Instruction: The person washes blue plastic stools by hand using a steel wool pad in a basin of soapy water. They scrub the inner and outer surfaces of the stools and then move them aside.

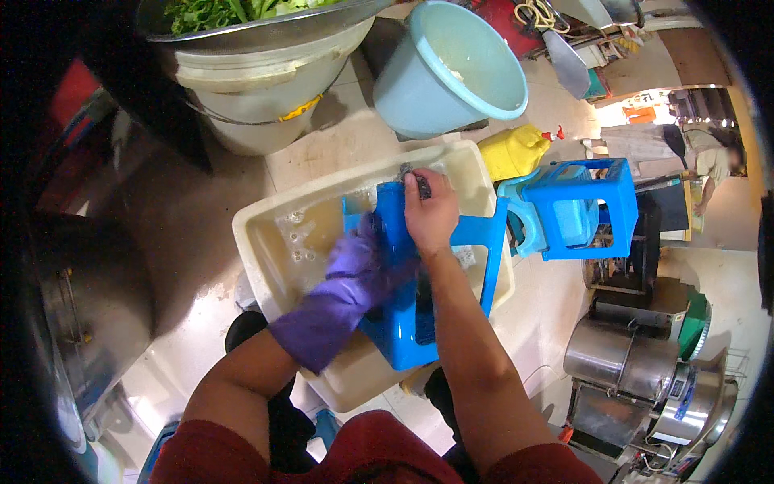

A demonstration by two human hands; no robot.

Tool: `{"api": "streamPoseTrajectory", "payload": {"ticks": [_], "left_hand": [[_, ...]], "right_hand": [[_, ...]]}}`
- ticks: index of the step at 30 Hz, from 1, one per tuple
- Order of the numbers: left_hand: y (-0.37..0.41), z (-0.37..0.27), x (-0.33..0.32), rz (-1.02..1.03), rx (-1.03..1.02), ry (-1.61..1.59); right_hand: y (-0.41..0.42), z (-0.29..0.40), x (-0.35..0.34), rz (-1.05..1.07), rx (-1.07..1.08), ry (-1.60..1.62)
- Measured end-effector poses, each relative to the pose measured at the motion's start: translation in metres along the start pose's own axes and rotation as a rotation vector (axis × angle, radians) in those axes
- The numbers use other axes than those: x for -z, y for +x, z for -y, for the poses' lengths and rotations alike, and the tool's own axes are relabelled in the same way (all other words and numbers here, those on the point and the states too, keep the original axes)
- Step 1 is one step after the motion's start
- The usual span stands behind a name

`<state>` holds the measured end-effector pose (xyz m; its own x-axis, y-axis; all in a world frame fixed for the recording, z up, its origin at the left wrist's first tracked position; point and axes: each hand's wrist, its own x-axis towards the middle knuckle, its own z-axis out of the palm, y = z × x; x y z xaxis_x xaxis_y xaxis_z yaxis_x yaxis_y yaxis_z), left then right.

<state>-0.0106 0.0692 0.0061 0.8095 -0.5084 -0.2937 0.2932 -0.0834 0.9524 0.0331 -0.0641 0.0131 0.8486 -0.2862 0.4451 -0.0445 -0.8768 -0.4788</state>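
A blue plastic stool [393,327] lies tilted in a cream plastic basin [248,233] of cloudy, sudsy water. My left hand [357,260], in a purple rubber glove, grips the near side of the stool; its fingers are blurred and partly hidden. With my bare right hand [432,206] I hold a dark scouring pad [423,186] against the stool's upper part. My right forearm covers some of the stool's frame.
Beyond the basin are a light blue bucket [393,100] and a white bucket [242,127] under a metal colander [260,33] of leafy greens [205,15]. To the right are a yellow jug [511,154], more blue stools [626,212] and steel pots [595,351]. A person [713,160] is farther off.
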Motion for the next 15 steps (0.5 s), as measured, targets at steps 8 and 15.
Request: {"api": "streamPoseTrajectory", "payload": {"ticks": [8,15], "left_hand": [[0.042,0.018,0.003,0.119,-0.32,-0.701],[0.044,0.048,0.005,-0.01,-0.302,-0.128]], "right_hand": [[0.002,0.0,0.011,0.171,0.053,-0.053],[0.001,0.003,0.021,0.07,0.124,-0.096]]}}
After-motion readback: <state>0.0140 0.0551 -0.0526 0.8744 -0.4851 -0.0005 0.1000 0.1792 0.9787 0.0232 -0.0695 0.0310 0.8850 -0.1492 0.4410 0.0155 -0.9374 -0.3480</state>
